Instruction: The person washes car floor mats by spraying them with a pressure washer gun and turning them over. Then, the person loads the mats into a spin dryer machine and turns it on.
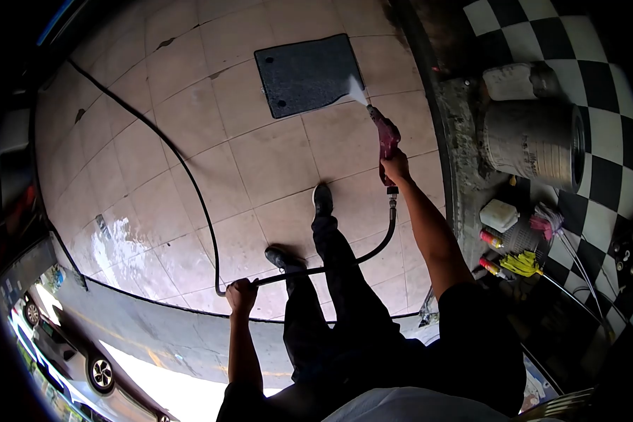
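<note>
Pale cloth (394, 408) is cropped; spray (358, 92) veils mat (306, 72) edge.

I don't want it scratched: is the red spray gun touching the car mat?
Apart. The head view shows a gap with white spray between the red spray gun and the car mat.

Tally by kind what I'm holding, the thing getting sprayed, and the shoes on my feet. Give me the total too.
Spray gun: 1
Hose: 1
Mat: 1
Shoes: 2
Total: 5
</note>
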Demonstrator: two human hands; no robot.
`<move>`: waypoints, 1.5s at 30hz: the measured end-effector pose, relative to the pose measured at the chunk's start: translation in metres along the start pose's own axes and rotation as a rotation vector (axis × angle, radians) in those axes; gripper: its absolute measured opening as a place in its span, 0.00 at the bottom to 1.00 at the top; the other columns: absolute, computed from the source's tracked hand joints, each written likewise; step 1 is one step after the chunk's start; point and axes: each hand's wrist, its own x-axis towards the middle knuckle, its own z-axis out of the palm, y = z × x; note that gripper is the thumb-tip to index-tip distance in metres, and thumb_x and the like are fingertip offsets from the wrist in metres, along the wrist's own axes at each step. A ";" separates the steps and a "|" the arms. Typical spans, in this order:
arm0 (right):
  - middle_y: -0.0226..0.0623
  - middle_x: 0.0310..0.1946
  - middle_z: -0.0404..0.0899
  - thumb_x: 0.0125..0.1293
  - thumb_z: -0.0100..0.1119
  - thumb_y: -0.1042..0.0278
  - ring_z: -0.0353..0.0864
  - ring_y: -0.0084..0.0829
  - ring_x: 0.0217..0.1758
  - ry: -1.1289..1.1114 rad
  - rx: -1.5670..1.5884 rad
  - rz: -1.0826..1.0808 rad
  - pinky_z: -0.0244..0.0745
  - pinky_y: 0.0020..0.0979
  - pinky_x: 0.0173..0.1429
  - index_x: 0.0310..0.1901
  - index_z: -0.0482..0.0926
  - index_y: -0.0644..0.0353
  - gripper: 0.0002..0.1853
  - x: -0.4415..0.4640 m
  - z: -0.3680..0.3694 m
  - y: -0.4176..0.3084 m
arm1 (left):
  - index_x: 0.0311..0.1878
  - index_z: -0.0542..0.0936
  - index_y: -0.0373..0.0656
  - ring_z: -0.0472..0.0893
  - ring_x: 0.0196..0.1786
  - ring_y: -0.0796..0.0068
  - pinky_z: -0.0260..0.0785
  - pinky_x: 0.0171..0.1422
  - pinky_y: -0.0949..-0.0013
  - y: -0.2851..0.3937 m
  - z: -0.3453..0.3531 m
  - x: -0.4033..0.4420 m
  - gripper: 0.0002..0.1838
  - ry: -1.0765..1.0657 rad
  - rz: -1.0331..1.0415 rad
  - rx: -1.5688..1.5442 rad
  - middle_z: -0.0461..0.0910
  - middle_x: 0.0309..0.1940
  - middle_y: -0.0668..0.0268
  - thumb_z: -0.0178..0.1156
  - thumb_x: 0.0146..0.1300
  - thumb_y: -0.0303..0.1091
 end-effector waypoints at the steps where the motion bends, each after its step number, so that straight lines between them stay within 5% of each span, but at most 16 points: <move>1: 0.52 0.35 0.80 0.51 0.57 0.65 0.79 0.52 0.43 0.003 0.003 -0.003 0.75 0.44 0.46 0.41 0.75 0.64 0.16 0.002 0.000 -0.002 | 0.12 0.73 0.43 0.75 0.18 0.51 0.64 0.23 0.55 0.000 0.000 0.000 0.21 0.016 -0.007 -0.011 0.74 0.13 0.56 0.68 0.48 0.46; 13: 0.55 0.38 0.79 0.54 0.61 0.57 0.78 0.53 0.44 -0.283 -0.098 -0.325 0.75 0.45 0.47 0.45 0.72 0.64 0.22 -0.064 0.085 -0.083 | 0.13 0.75 0.43 0.76 0.21 0.50 0.66 0.26 0.54 -0.024 -0.019 -0.012 0.20 -0.132 -0.103 0.083 0.75 0.14 0.56 0.68 0.48 0.45; 23: 0.53 0.35 0.80 0.57 0.61 0.50 0.80 0.54 0.41 0.039 -0.145 -0.151 0.75 0.46 0.44 0.46 0.72 0.63 0.25 -0.030 0.047 -0.066 | 0.12 0.74 0.43 0.75 0.18 0.51 0.65 0.24 0.55 -0.022 -0.006 0.005 0.20 0.020 -0.051 0.051 0.74 0.12 0.56 0.69 0.47 0.44; 26: 0.53 0.36 0.80 0.58 0.57 0.42 0.80 0.53 0.41 -0.143 -0.163 -0.172 0.75 0.46 0.44 0.44 0.72 0.62 0.28 -0.054 0.055 -0.093 | 0.12 0.74 0.43 0.76 0.19 0.51 0.66 0.25 0.55 -0.018 -0.006 0.009 0.19 0.002 -0.046 0.067 0.74 0.13 0.56 0.68 0.47 0.45; 30: 0.51 0.32 0.80 0.59 0.56 0.44 0.80 0.53 0.38 -0.237 -0.224 -0.295 0.75 0.46 0.43 0.42 0.72 0.62 0.25 -0.067 0.077 -0.105 | 0.12 0.75 0.45 0.77 0.20 0.51 0.67 0.27 0.55 -0.016 -0.001 0.003 0.20 -0.063 -0.075 0.082 0.75 0.13 0.57 0.68 0.46 0.48; 38: 0.51 0.31 0.81 0.58 0.57 0.46 0.81 0.52 0.35 0.105 -0.177 -0.089 0.77 0.46 0.38 0.40 0.74 0.61 0.23 -0.020 0.031 -0.046 | 0.13 0.76 0.44 0.77 0.21 0.51 0.67 0.26 0.55 -0.007 0.004 0.021 0.19 -0.019 -0.040 0.086 0.76 0.15 0.56 0.69 0.46 0.47; 39: 0.53 0.34 0.80 0.58 0.58 0.49 0.80 0.53 0.40 0.100 -0.144 -0.006 0.75 0.45 0.43 0.42 0.75 0.65 0.23 -0.016 0.025 -0.040 | 0.13 0.75 0.44 0.76 0.20 0.51 0.65 0.23 0.55 -0.005 0.003 0.025 0.18 0.024 0.004 0.073 0.75 0.14 0.56 0.69 0.45 0.46; 45: 0.53 0.33 0.80 0.57 0.58 0.47 0.80 0.54 0.37 -0.041 -0.157 -0.082 0.75 0.47 0.40 0.40 0.74 0.62 0.23 -0.040 0.034 -0.033 | 0.14 0.77 0.43 0.78 0.21 0.52 0.67 0.26 0.57 0.007 -0.003 0.033 0.17 -0.047 -0.034 0.087 0.77 0.16 0.57 0.69 0.45 0.46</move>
